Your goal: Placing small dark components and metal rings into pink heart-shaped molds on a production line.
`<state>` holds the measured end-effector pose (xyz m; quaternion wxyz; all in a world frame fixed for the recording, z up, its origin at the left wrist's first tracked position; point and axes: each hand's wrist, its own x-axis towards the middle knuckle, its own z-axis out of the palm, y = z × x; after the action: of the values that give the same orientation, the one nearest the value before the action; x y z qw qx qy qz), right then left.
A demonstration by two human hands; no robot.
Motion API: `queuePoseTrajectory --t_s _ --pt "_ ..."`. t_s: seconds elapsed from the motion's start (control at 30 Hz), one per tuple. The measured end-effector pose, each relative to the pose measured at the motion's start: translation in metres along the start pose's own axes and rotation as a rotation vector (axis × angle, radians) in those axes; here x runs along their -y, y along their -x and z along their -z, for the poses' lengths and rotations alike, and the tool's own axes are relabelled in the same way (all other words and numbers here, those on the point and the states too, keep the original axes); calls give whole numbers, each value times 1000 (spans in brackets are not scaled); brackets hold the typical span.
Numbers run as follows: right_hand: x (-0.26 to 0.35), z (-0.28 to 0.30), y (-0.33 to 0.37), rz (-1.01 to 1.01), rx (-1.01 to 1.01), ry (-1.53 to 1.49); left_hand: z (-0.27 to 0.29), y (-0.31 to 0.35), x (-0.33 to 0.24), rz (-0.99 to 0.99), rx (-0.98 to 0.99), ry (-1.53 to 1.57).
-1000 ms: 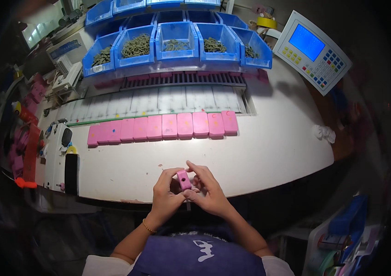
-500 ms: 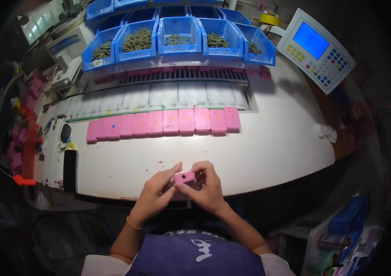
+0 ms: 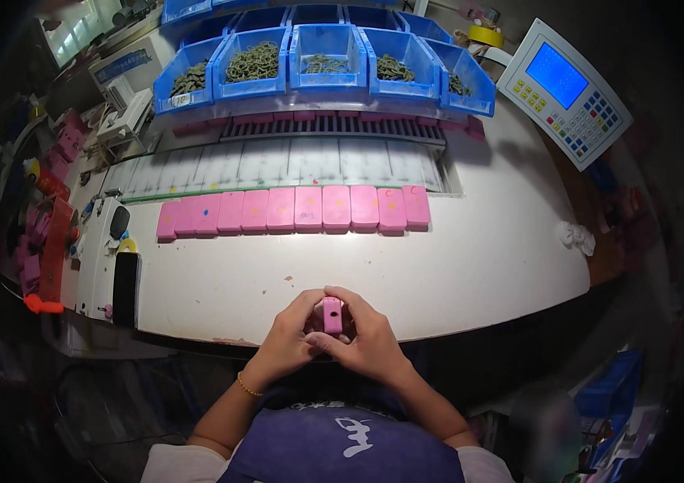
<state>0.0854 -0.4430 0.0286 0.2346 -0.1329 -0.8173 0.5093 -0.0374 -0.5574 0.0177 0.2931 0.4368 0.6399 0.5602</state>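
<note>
Item 1: holed pink block (image 3: pixel 332 315), one, dark round hole in the face turned up to the camera. Held between both hands at the table's near edge. Half a second earlier that face lay crosswise; it now stood lengthwise, its long sides toward the hands.

Item 2: left hand (image 3: pixel 290 330), with beaded bracelet (image 3: pixel 249 386). Fingers, earlier nearly straight and spread at the block's left, had curled in, nearly closed about that side.

Item 3: right hand (image 3: pixel 370 334). Fingers bent over the block's right side and far end, nearly closed, having hold of it with the left; the thumbs met on the near side. Exact fingertip contact could not be told.

Item 4: row of pink blocks (image 3: pixel 309 209), side by side on the table (image 3: pixel 479 266), well apart from the hands, order unchanged.

Item 5: blue bins (image 3: pixel 330 80), beyond the row, contents unchanged.
</note>
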Motion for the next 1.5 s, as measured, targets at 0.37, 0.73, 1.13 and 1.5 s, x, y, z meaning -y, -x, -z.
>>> queuePoseTrajectory --t_s 0.37,0.73,1.13,1.5 --pt "-14 7 3 41 9 -16 -6 2 7 37 -14 -75" --pt "-13 21 -28 -323 200 -228 -10 3 4 -32 -62 -135" --pt "-1 33 -10 -321 239 -208 -6 4 13 30 -8 48" --pt "-8 36 -7 -288 255 -252 -6 7 13 23 10 60"
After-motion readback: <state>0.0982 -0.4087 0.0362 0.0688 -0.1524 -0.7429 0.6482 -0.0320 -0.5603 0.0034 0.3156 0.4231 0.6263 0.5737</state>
